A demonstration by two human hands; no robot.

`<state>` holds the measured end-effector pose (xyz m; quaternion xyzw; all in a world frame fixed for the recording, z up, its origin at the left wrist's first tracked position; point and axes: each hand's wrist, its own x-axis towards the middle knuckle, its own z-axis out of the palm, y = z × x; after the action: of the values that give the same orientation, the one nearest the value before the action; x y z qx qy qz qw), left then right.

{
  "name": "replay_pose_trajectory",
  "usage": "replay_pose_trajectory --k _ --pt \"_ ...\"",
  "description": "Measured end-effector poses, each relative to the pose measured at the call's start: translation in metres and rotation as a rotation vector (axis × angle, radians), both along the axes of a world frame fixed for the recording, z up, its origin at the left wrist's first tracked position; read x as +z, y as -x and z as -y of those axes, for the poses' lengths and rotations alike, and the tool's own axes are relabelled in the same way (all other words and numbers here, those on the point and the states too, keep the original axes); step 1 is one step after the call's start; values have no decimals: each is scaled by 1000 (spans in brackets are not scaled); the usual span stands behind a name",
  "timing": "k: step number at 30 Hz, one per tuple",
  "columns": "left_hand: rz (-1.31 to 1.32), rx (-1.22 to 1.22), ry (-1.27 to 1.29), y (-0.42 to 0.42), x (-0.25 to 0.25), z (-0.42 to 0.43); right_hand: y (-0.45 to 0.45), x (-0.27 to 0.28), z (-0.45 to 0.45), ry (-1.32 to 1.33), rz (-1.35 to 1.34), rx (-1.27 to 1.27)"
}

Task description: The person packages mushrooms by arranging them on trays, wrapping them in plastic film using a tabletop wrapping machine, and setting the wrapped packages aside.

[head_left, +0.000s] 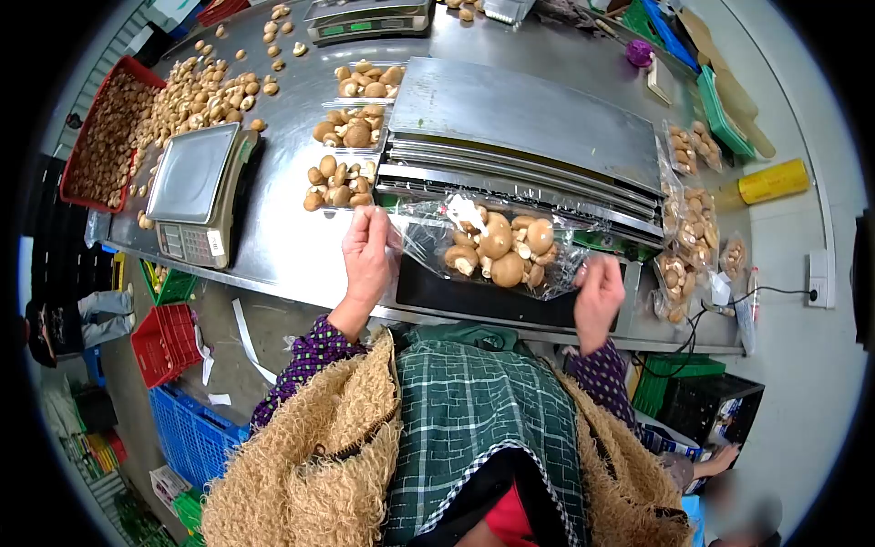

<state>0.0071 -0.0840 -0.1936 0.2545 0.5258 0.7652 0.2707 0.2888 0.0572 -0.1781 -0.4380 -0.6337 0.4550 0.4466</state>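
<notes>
Stretched between my two hands is clear plastic film (415, 239) around a pack of brown mushrooms (497, 237). My left hand (368, 260) pinches the film at the pack's left end, fingers closed. At the right end, my right hand (600, 296) is also closed on gathered film. The pack is held over a black plate (474, 297) at the front of a metal wrapping machine (529, 118) with rollers. Any tray beneath the mushrooms is hard to make out.
Left of the machine sit three trays of mushrooms (339, 182). A weighing scale (193, 173), loose mushrooms (205, 91) and a full red crate (77, 164) lie farther left. Wrapped packs (697, 223) and a yellow film roll (773, 181) are at right. Another person (64, 319) is at far left.
</notes>
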Motion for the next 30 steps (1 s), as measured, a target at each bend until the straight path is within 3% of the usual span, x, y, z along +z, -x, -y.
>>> replay_pose_trajectory --k 1,3,4,5,7,9,10,11,12,13,14,15,16,17,18,20,21,24,26,28,30 --pt "54 151 98 -6 10 -5 10 0 -2 6 -18 9" --pt "147 214 109 3 13 12 10 0 -10 -33 15 -22" --pt "61 271 304 8 32 29 -8 5 -11 281 -109 -96" --pt "-29 324 497 11 45 51 -36 5 -2 297 36 -96" --pt "-101 100 784 21 22 114 -75 15 40 468 152 -15" --pt "-417 -259 1184 14 -36 160 -120 -35 73 689 126 37" --pt "-511 -396 1225 0 -60 158 -128 -66 84 537 375 146" --pt "-606 -527 1254 -23 -72 144 -129 -96 88 690 600 201" --pt "-775 -711 1389 -47 -51 105 -135 -125 94 724 861 291" --pt "-914 -799 1198 -54 -77 96 -137 -147 101 714 1006 376" --pt "-1109 -812 1038 -60 -172 103 -132 -160 107 710 1056 464" --pt "-1042 -882 812 -80 -71 59 -120 -167 116 714 1001 546" --pt "-1011 -932 615 -84 -94 59 -103 -170 122 738 823 596" --pt "-975 -677 284 -100 -86 49 -83 -170 121 797 467 597" --pt "-973 -697 287 -110 -76 36 -64 -163 116 900 67 582" --pt "-1044 -556 -14 -118 -35 4 -17 -24 80 239 166 799" --pt "-1088 -379 -318 -116 -2 -22 -1 4 78 273 174 769" --pt "-1050 -75 -394 -124 86 -47 16 48 79 295 140 836" --pt "-739 -967 -430 -112 137 -56 13 45 88 324 56 962" --pt "-528 -1505 -475 -121 160 -55 4 33 94 420 -30 1077" --pt "-510 -1747 -558 -132 164 -44 -9 27 92 531 -136 1090"
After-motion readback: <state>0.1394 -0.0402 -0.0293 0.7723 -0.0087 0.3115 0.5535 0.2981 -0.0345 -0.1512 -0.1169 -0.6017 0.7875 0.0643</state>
